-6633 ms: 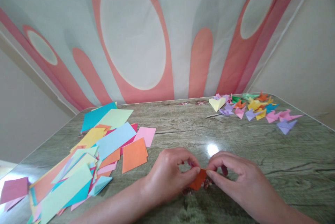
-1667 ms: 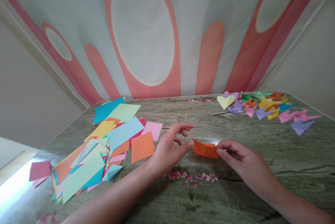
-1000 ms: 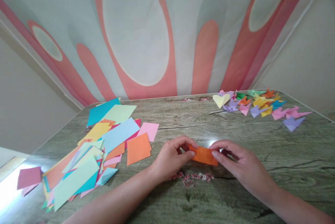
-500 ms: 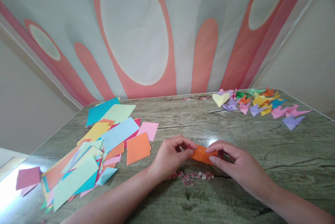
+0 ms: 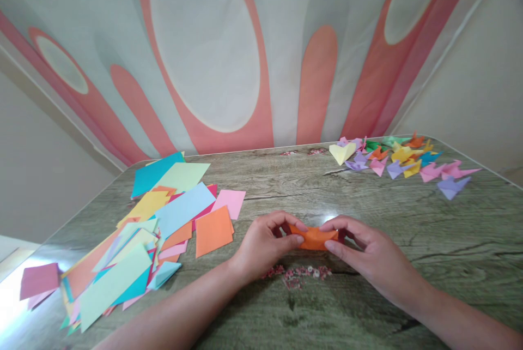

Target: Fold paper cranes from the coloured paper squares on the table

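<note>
A small folded orange paper [image 5: 314, 237] is held just above the wood-grain table [image 5: 286, 186], near its middle. My left hand [image 5: 265, 243] pinches the paper's left end between thumb and fingers. My right hand [image 5: 363, 252] pinches the right end the same way. Both hands are closed on the paper, and their fingers hide its ends.
A loose spread of coloured paper sheets [image 5: 163, 219] lies on the left, with an orange square [image 5: 213, 231] nearest my left hand. Several small folded paper figures [image 5: 400, 162] sit at the back right. A patterned pink and grey cloth [image 5: 245, 55] hangs behind the table.
The orange paper has gone from a wider open shape to a narrower folded strip. Both hands have closed in on its ends and stayed at the table's middle.
</note>
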Demonstrator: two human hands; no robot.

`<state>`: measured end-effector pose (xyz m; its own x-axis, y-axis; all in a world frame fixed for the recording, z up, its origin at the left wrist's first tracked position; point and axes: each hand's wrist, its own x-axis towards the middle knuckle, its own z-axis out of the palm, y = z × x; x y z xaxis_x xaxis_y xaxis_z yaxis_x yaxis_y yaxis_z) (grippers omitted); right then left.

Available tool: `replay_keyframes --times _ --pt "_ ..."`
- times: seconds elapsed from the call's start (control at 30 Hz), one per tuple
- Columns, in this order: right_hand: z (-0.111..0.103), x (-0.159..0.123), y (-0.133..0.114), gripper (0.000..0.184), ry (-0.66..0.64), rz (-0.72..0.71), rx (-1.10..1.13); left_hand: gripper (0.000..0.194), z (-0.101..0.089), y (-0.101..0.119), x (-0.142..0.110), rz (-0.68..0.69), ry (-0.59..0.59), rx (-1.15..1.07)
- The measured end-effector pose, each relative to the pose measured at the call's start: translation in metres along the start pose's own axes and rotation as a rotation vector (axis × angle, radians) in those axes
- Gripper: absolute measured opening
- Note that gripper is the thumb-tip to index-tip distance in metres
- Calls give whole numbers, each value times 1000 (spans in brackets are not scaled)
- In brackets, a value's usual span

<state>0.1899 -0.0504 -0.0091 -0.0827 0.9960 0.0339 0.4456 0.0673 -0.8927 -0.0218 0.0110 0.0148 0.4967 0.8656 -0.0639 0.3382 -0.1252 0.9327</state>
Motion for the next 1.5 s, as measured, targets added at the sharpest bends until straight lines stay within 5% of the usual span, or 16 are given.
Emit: replay_keyframes --times 0.33,1.03,1.5 --pt "2 2 -2 9 -50 -150 57 13 0 2 0 13 -64 27" --pt "5 -1 -5 13 -107 -181 131 22 7 -14 0 -43 -100 -137" --pt "1 2 -2 18 -38 -107 -50 21 4 -15 3 -55 -77 -137"
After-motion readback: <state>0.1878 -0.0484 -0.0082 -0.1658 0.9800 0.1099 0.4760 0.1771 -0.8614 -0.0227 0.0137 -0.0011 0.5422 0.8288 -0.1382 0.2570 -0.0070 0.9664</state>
